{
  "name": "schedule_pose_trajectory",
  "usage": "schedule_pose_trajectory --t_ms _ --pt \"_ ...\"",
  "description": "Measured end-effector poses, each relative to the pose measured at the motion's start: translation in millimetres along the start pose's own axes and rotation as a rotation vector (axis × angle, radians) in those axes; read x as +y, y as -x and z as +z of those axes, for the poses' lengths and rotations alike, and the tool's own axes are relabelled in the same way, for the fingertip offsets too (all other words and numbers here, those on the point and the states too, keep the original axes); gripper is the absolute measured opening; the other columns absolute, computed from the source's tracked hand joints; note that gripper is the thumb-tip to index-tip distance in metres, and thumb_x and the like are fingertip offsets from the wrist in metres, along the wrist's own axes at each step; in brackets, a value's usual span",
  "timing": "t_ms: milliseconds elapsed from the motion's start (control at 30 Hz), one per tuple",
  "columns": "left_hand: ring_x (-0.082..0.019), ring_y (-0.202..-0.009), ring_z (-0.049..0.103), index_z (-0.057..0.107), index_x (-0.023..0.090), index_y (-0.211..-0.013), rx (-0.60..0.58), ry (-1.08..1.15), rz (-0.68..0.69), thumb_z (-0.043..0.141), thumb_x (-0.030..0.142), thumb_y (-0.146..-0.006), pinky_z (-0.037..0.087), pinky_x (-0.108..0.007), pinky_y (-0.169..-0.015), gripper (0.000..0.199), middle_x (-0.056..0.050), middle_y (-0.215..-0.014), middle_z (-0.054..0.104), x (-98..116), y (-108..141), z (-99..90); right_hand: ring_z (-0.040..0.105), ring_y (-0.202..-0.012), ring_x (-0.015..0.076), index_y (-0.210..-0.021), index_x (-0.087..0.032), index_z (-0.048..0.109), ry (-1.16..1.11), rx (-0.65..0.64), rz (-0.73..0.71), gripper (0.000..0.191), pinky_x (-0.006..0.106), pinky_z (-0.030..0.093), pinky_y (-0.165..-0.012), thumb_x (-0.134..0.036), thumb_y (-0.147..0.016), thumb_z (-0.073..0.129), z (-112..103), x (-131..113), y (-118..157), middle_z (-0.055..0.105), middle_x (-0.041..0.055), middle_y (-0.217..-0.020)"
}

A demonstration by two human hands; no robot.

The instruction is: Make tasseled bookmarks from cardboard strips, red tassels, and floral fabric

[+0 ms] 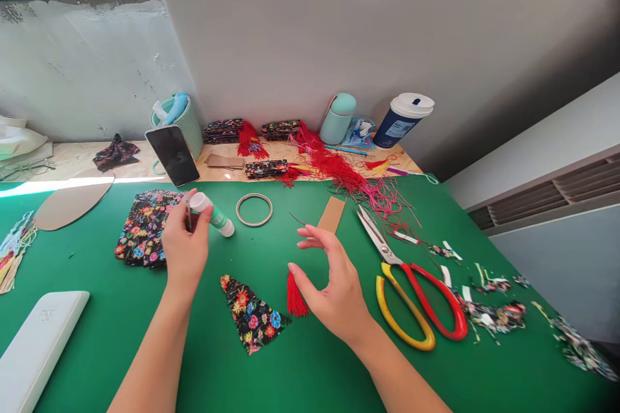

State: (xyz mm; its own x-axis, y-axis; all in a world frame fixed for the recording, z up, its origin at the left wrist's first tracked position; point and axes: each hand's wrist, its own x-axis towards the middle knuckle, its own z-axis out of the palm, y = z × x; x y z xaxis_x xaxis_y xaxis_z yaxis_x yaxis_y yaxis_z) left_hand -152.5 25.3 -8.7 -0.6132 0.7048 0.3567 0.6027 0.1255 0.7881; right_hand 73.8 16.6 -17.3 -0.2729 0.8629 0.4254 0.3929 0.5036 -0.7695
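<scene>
My left hand (186, 251) has its thumb and fingers closed around the white-capped end of a green and white glue stick (221, 221), which slants down to the right over the mat. My right hand (334, 287) is open, thumb and fingers apart, above a red tassel (295, 297). The tassel is partly hidden by that hand, and a thin dark cord shows past the fingertips. Between my hands lies a tapered piece of black floral fabric (254, 317). A stack of similar fabric pieces (145, 232) sits just left of my left hand.
Scissors (385, 248) with red and yellow handles lie right of my right hand. Beyond are a cardboard strip (332, 215), a ring-shaped roll (254, 195), a propped phone (173, 155) and red tassels (334, 161). Fabric scraps (498, 319) and a white power bank (46, 342) flank the sides.
</scene>
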Motion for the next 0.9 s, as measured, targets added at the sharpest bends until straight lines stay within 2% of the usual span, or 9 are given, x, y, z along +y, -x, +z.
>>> schedule_pose_trajectory --t_ms 100,200,367,500,667,767,833,867,900 --pt "-0.013 -0.065 0.049 0.059 0.019 -0.118 -0.071 0.001 0.072 0.057 0.043 -0.081 0.042 -0.026 -0.068 0.044 -0.002 -0.082 0.058 3 3 1.0 0.063 -0.089 0.0189 -0.125 -0.025 0.037 0.008 -0.014 -0.007 0.048 0.04 0.052 -0.083 -0.014 -0.083 0.055 0 0 0 0.056 0.0097 -0.114" --pt "-0.013 -0.064 0.047 0.058 0.021 -0.121 -0.094 -0.064 0.13 0.057 0.04 -0.082 0.041 -0.026 -0.067 0.043 -0.001 -0.08 0.055 3 5 2.5 0.063 -0.088 0.019 -0.126 -0.026 0.036 0.014 -0.021 -0.006 0.048 0.04 0.052 -0.083 -0.014 -0.083 0.055 1 1 0 0.056 0.0096 -0.114" --pt "-0.014 -0.069 0.049 0.054 0.02 -0.127 -0.081 -0.112 0.206 0.056 0.038 -0.083 0.042 -0.027 -0.07 0.047 -0.003 -0.086 0.057 3 6 4.4 0.063 -0.087 0.0186 -0.126 -0.026 0.036 0.015 -0.023 0.001 0.048 0.04 0.052 -0.083 -0.014 -0.083 0.054 1 1 0 0.056 0.0094 -0.114" --pt "-0.014 -0.068 0.049 0.054 0.019 -0.127 -0.052 -0.147 0.212 0.059 0.038 -0.08 0.043 -0.028 -0.07 0.05 -0.003 -0.085 0.055 4 4 4.5 0.064 -0.086 0.0191 -0.126 -0.027 0.036 0.019 -0.015 -0.002 0.048 0.04 0.053 -0.082 -0.015 -0.083 0.054 0 1 -1 0.057 0.0098 -0.114" --pt "-0.021 -0.088 0.053 0.047 0.016 -0.134 -0.062 -0.14 0.223 0.058 0.043 -0.079 0.043 -0.033 -0.081 0.062 -0.009 -0.1 0.055 3 5 1.6 0.063 -0.087 0.0186 -0.126 -0.026 0.036 0.021 -0.014 -0.009 0.048 0.039 0.052 -0.082 -0.015 -0.083 0.055 2 3 1 0.056 0.0097 -0.114" --pt "-0.025 -0.1 0.049 0.034 0.013 -0.142 0.037 -0.055 0.309 0.043 0.047 -0.086 0.039 -0.038 -0.089 0.066 -0.014 -0.114 0.051 9 12 -2.1 0.062 -0.089 0.019 -0.126 -0.025 0.036 0.036 -0.002 -0.019 0.048 0.038 0.052 -0.082 -0.016 -0.083 0.056 1 2 -1 0.057 0.0097 -0.113" --pt "-0.027 -0.108 0.044 0.029 0.016 -0.144 0.133 0.075 0.349 0.03 0.047 -0.09 0.034 -0.042 -0.096 0.063 -0.014 -0.123 0.049 18 23 -4.1 0.062 -0.09 0.0199 -0.127 -0.025 0.036 0.086 0.024 -0.058 0.048 0.039 0.052 -0.082 -0.018 -0.083 0.056 -5 -1 -5 0.058 0.0099 -0.112" --pt "-0.027 -0.112 0.042 0.026 0.018 -0.145 0.138 0.174 0.312 0.029 0.047 -0.09 0.032 -0.044 -0.098 0.063 -0.012 -0.126 0.049 23 30 -4.5 0.062 -0.091 0.0207 -0.126 -0.024 0.038 0.135 0.05 -0.091 0.047 0.039 0.052 -0.082 -0.019 -0.083 0.057 -11 -3 -7 0.059 0.0098 -0.111" --pt "-0.026 -0.112 0.042 0.024 0.021 -0.146 0.068 0.288 0.221 0.033 0.046 -0.089 0.033 -0.042 -0.098 0.063 -0.01 -0.125 0.05 29 37 -4.1 0.062 -0.091 0.0217 -0.125 -0.024 0.04 0.204 0.087 -0.126 0.046 0.04 0.051 -0.083 -0.019 -0.083 0.057 -19 -4 -9 0.06 0.0097 -0.109"
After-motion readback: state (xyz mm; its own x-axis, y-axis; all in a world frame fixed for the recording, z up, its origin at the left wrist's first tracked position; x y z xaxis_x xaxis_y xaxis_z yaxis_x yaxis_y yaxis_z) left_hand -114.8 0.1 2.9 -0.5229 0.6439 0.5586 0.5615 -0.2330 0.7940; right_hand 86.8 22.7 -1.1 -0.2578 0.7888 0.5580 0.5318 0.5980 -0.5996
